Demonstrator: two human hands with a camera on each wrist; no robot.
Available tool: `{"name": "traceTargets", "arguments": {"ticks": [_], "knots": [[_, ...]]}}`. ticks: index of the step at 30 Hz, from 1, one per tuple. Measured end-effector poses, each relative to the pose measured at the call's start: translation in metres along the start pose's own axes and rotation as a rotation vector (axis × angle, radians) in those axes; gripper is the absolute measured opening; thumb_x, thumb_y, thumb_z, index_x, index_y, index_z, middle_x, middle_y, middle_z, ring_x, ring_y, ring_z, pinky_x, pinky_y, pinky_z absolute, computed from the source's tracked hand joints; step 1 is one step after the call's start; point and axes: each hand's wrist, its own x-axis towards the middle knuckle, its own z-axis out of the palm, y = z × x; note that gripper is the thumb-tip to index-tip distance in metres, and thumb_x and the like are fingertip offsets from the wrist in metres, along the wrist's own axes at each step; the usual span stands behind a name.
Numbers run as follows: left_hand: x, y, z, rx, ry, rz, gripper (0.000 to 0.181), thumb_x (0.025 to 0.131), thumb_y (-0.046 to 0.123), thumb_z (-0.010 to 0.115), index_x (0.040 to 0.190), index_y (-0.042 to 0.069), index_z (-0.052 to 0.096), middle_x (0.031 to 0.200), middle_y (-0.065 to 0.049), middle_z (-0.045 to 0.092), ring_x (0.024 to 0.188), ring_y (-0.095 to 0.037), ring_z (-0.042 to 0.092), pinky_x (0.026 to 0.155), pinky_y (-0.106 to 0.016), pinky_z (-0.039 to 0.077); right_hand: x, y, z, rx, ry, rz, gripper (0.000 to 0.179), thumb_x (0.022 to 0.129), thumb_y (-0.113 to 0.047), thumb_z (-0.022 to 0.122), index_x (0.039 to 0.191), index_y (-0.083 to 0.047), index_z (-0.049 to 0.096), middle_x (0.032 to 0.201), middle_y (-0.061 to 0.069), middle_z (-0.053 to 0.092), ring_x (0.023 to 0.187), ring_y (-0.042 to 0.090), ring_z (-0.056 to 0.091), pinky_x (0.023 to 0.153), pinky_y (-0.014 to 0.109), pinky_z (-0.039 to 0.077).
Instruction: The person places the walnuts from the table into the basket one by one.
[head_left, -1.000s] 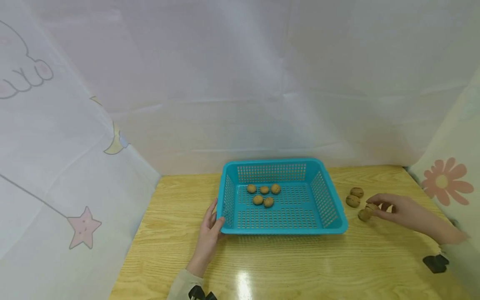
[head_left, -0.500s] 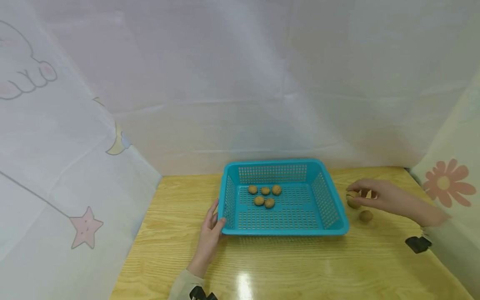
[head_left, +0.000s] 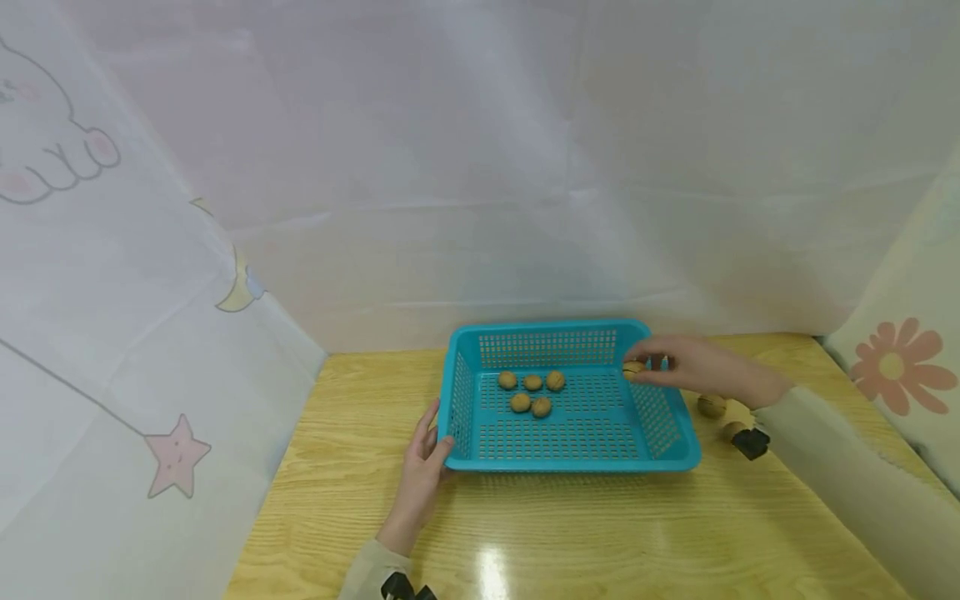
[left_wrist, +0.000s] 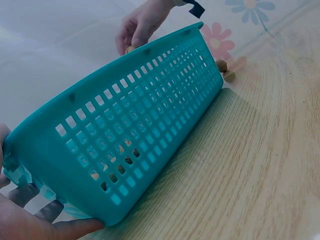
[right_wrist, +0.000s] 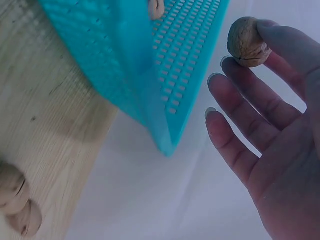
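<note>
A blue-green plastic basket (head_left: 570, 465) with slotted walls stands on the table. At its left end my left hand (head_left: 420, 479) grips the rim, the thumb on top; in the left wrist view its fingers (left_wrist: 25, 195) lie against the end wall. My right hand (head_left: 701, 367) is over the basket's right side, pinching a walnut (right_wrist: 247, 42) between thumb and fingertips. Several walnuts (head_left: 541, 407) lie inside, towards the left of the basket floor. To the right of the basket, two more walnuts (head_left: 711, 406) rest on the table, one partly hidden by the right wrist.
The wooden table (head_left: 360, 400) ends at a pale cloth backdrop (head_left: 390, 208) right behind the basket. Printed cloth also hangs at both sides, with a star (head_left: 177, 456) on the left and a flower (head_left: 891, 367) on the right.
My right hand has gone from the walnuts on the table, picked one up and carried it left over the basket's right side. The left hand has stayed on the basket.
</note>
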Motion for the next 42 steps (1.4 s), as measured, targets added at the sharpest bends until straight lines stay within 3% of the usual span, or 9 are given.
{"name": "traceTargets", "arguments": {"ticks": [10, 16, 21, 32, 42], "knots": [[0.001, 0.001, 0.000, 0.002, 0.003, -0.006, 0.070, 0.109, 0.013, 0.051, 0.169, 0.019, 0.016, 0.162, -0.026, 0.036, 0.137, -0.053, 0.048, 0.096, -0.048, 0.057, 0.054, -0.008, 0.021, 0.036, -0.042, -0.051, 0.035, 0.099, -0.041, 0.071, 0.129, -0.022, 0.074, 0.118, -0.008, 0.071, 0.095, 0.008, 0.063, 0.078, 0.033, 0.055], [0.000, 0.000, 0.001, -0.006, 0.015, -0.014, 0.070, 0.109, 0.013, 0.052, 0.169, 0.021, 0.018, 0.161, -0.026, 0.038, 0.136, -0.054, 0.049, 0.096, -0.049, 0.058, 0.078, -0.010, 0.038, 0.051, -0.060, -0.077, 0.033, 0.100, -0.033, 0.072, 0.129, -0.015, 0.073, 0.118, -0.004, 0.072, 0.096, 0.011, 0.063, 0.082, 0.037, 0.055], [0.000, -0.001, 0.001, 0.000, 0.010, -0.015, 0.068, 0.109, 0.013, 0.052, 0.168, 0.025, 0.020, 0.162, -0.026, 0.038, 0.137, -0.053, 0.048, 0.096, -0.049, 0.057, 0.096, 0.002, 0.058, 0.072, -0.108, -0.087, 0.031, 0.101, -0.026, 0.071, 0.128, -0.010, 0.072, 0.112, -0.002, 0.072, 0.093, 0.012, 0.063, 0.081, 0.038, 0.055], [0.000, -0.003, 0.001, 0.021, 0.009, -0.012, 0.069, 0.110, 0.014, 0.051, 0.169, 0.019, 0.016, 0.163, -0.025, 0.036, 0.138, -0.051, 0.048, 0.096, -0.049, 0.057, 0.108, 0.011, 0.092, 0.057, -0.271, -0.012, 0.024, 0.099, -0.023, 0.074, 0.119, -0.011, 0.069, 0.099, -0.003, 0.071, 0.087, 0.010, 0.065, 0.077, 0.036, 0.055], [0.000, 0.000, 0.002, 0.026, 0.011, -0.007, 0.069, 0.109, 0.011, 0.050, 0.169, 0.017, 0.015, 0.163, -0.026, 0.035, 0.138, -0.052, 0.048, 0.098, -0.052, 0.056, 0.109, 0.006, 0.097, 0.039, -0.287, -0.014, 0.018, 0.099, -0.016, 0.073, 0.115, -0.009, 0.068, 0.101, -0.003, 0.068, 0.090, 0.011, 0.063, 0.078, 0.035, 0.054]]}}
